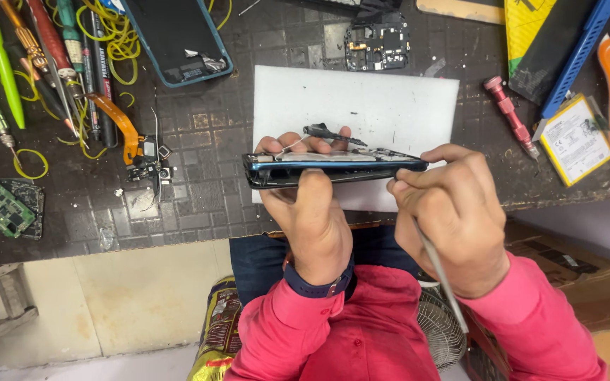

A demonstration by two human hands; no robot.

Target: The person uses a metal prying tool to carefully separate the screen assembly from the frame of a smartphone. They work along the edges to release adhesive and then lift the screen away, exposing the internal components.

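My left hand [312,212] grips an opened dark blue phone [333,168] edge-on, thumb on the near side and fingers over the far side, above a white mat [361,106]. A small black part [330,132] with a thin wire sticks up by my fingertips. My right hand [453,212] pinches a thin metal tool [443,275] whose tip meets the phone's right end; its long shaft runs back toward my body.
Screwdrivers and tweezers [51,56] with yellow rubber bands lie at the far left. A phone back cover [178,39], a black inner frame [375,44], a green circuit board [1,206], a red screwdriver [510,116], a battery [575,140] and an orange flex cable [125,130] lie around.
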